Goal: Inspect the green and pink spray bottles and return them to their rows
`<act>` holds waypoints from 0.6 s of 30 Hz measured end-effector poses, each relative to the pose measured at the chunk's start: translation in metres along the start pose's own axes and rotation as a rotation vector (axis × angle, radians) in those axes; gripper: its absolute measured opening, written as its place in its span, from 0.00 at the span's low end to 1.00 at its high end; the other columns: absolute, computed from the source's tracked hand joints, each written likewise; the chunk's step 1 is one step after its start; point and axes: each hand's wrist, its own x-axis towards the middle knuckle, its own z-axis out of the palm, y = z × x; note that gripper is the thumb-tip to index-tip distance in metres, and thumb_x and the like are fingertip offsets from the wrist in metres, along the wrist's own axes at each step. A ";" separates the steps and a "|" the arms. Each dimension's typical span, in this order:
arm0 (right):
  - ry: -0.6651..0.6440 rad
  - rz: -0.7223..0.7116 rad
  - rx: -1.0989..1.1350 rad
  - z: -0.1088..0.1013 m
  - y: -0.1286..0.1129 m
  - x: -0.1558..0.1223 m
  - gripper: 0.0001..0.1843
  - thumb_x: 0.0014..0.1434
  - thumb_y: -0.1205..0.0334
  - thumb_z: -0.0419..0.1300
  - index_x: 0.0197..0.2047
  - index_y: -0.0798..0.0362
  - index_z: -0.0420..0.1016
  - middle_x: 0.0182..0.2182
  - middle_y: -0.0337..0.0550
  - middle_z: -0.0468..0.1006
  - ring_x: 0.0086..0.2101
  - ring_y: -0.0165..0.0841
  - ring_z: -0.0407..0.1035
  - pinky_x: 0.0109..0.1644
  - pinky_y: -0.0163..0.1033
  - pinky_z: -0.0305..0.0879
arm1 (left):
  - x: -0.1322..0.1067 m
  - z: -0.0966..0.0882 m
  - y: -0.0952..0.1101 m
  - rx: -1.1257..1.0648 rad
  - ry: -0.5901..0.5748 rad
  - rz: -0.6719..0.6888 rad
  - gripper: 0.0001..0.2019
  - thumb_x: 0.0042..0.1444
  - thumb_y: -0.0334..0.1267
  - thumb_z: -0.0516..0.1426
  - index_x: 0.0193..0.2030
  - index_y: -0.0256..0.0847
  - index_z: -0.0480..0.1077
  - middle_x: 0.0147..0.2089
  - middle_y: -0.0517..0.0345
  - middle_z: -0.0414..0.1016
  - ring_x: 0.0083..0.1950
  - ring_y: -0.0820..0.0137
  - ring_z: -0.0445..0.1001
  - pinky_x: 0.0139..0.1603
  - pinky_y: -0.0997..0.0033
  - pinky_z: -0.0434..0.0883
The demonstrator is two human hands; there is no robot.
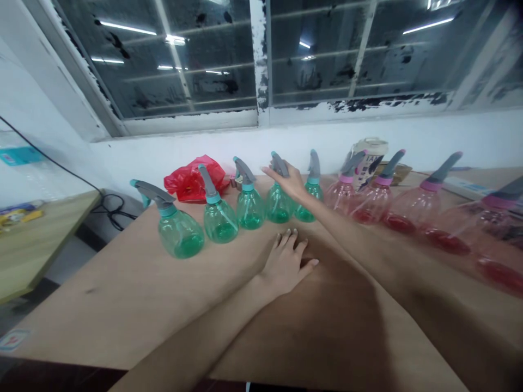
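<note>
My left hand (286, 261) lies on the table with its fingers spread, just in front of the row of spray bottles. My right hand (289, 179) is around the grey spray head of a green spray bottle (280, 206), which stands upright on the table. Just right of it, partly behind my right wrist, is another green spray bottle (309, 209). To the left stand more green ones: a near spray bottle (250, 209), a middle spray bottle (220, 220) and a leftmost spray bottle (181, 234). All hold a little green liquid.
Several pink spray bottles (412, 209) with red liquid line the right side. A crumpled red plastic bag (196, 178) and a printed white container (368, 163) sit behind the rows. A black cable (112, 209) hangs between this table (134, 305) and a side table (53, 234).
</note>
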 end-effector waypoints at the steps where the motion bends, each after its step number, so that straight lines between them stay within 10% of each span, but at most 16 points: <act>1: -0.004 0.008 -0.016 -0.001 0.000 -0.001 0.28 0.51 0.38 0.58 0.44 0.52 0.69 0.38 0.46 0.76 0.39 0.39 0.69 0.47 0.45 0.64 | 0.000 0.000 0.000 0.003 0.000 0.001 0.27 0.64 0.53 0.44 0.59 0.35 0.63 0.67 0.40 0.56 0.68 0.53 0.53 0.65 0.50 0.53; 9: -0.069 -0.020 0.009 -0.037 -0.014 -0.048 0.38 0.48 0.43 0.64 0.59 0.47 0.61 0.54 0.49 0.70 0.53 0.42 0.65 0.57 0.49 0.59 | 0.001 0.000 -0.002 0.022 0.008 0.010 0.26 0.64 0.52 0.46 0.59 0.35 0.63 0.66 0.39 0.57 0.68 0.54 0.53 0.65 0.51 0.54; 13: 0.004 -0.026 -0.162 -0.074 -0.016 -0.081 0.20 0.55 0.44 0.58 0.44 0.50 0.73 0.38 0.47 0.78 0.38 0.40 0.73 0.47 0.46 0.65 | 0.001 -0.001 -0.002 0.033 0.010 0.014 0.26 0.64 0.52 0.46 0.60 0.34 0.63 0.66 0.38 0.58 0.67 0.53 0.54 0.64 0.50 0.54; 18: 0.088 0.162 -0.608 -0.098 -0.014 -0.083 0.25 0.59 0.43 0.53 0.45 0.56 0.72 0.33 0.52 0.79 0.36 0.45 0.74 0.44 0.48 0.66 | 0.002 -0.005 0.000 0.037 0.014 0.018 0.26 0.64 0.51 0.46 0.59 0.33 0.63 0.65 0.38 0.59 0.67 0.53 0.55 0.64 0.51 0.55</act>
